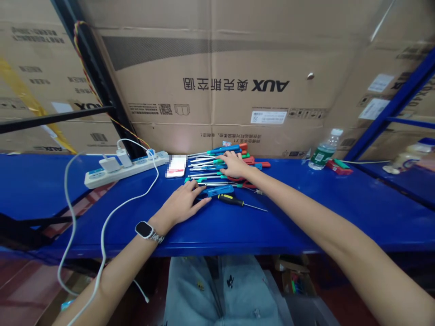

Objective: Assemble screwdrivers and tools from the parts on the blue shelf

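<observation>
A clear plastic bottle (321, 151) with a white cap and green label is standing on the blue table (288, 222), its fill level hard to read, while a blue-lidded container (413, 154) is sitting blurred at far right. Below, a small cardboard box (288, 277) is holding green and blue items too small to identify. Large AUX cartons (210, 59) are rising behind, their contents hidden. At center, long-stemmed tools (219, 174) with colored handles are lying in a row. The right hand (234, 164) is reaching palm-down across them, fingers bent over the handles; whether it is gripping one cannot be told. The left hand (183, 201) is resting palm-down at the near end, thumb and fingers spread, beside a blue handle (219, 191). A screwdriver (231, 200) is lying just in front.
</observation>
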A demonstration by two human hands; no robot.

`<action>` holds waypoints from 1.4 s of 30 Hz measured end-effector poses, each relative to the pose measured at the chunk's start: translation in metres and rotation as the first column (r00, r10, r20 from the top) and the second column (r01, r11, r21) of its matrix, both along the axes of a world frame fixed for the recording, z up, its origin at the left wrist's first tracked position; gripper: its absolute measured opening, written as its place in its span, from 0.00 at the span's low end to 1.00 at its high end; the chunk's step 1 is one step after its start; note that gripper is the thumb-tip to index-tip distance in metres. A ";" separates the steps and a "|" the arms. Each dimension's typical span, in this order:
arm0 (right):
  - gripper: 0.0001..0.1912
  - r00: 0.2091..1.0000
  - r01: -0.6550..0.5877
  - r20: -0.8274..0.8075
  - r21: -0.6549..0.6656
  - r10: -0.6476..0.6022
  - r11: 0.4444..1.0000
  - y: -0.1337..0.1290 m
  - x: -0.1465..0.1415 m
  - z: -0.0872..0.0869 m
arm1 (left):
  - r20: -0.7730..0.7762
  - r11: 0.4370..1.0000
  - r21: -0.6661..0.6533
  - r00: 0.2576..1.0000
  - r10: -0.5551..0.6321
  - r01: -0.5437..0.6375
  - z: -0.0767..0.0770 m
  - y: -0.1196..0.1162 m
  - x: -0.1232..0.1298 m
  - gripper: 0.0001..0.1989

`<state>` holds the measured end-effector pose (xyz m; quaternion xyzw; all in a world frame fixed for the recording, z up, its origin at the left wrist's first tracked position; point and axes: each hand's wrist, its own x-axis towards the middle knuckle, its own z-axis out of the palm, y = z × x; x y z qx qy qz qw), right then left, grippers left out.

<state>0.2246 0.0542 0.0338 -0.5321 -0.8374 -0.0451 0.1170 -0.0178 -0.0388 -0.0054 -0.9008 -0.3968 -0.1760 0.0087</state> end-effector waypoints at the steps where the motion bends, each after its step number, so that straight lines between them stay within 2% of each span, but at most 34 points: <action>1: 0.29 0.998 0.000 -0.056 -0.003 0.000 1.000 -0.002 0.003 -0.002 | 0.011 1.000 0.002 1.000 0.000 0.000 0.000 0.000 0.000 0.31; 4: 0.28 0.975 -0.023 -0.218 0.035 0.030 0.999 -0.019 0.018 -0.006 | 0.031 1.000 0.005 1.000 0.003 -0.003 0.002 0.000 -0.001 0.28; 8: 0.20 0.919 -0.098 -0.378 0.066 0.116 0.993 -0.063 0.049 -0.016 | 0.024 0.999 0.015 0.999 0.041 -0.041 0.003 0.000 -0.003 0.22; 12: 0.13 0.919 -0.004 -0.393 0.029 0.015 1.000 -0.110 0.076 -0.028 | 0.068 0.999 0.015 0.996 0.051 -0.052 0.008 0.002 0.000 0.22; 15: 0.14 0.936 0.051 -0.350 0.011 -0.044 0.999 -0.129 0.086 -0.033 | 0.182 0.999 0.044 0.983 -0.018 0.010 0.017 0.015 0.013 0.19; 16: 0.14 0.938 0.063 -0.341 0.006 -0.057 0.998 -0.131 0.088 -0.033 | 0.189 0.997 0.048 0.980 -0.068 0.060 0.020 0.022 0.020 0.17; 18: 0.13 0.942 0.086 -0.326 0.002 -0.080 0.996 -0.132 0.089 -0.034 | 0.095 0.991 0.017 0.986 -0.134 0.133 0.026 0.039 0.037 0.13; 22: 0.14 0.949 0.126 -0.290 0.005 -0.119 0.992 -0.131 0.091 -0.032 | -0.088 0.988 -0.094 0.987 -0.132 0.123 0.036 0.067 0.069 0.08; 27: 0.13 0.944 0.147 -0.292 -0.040 -0.152 0.988 -0.133 0.093 -0.033 | -0.174 0.979 -0.180 0.976 -0.128 0.097 0.042 0.076 0.088 0.12; 31: 0.14 0.920 0.107 -0.373 -0.067 -0.125 0.992 -0.129 0.092 -0.035 | -0.197 0.979 -0.192 0.975 -0.105 0.067 0.042 0.079 0.088 0.11; 34: 0.16 0.907 0.054 -0.413 -0.064 -0.075 0.997 -0.127 0.091 -0.036 | -0.139 0.987 -0.086 0.979 -0.150 0.139 0.046 0.077 0.081 0.11; 37: 0.18 0.905 -0.017 -0.426 -0.051 -0.007 0.999 -0.126 0.088 -0.036 | -0.046 0.980 0.033 0.980 -0.194 0.196 0.057 0.066 0.069 0.09; 42: 0.15 0.868 -0.086 -0.493 -0.038 0.056 0.996 -0.124 0.081 -0.035 | 0.046 0.988 0.099 0.991 -0.126 0.121 0.077 0.043 0.055 0.09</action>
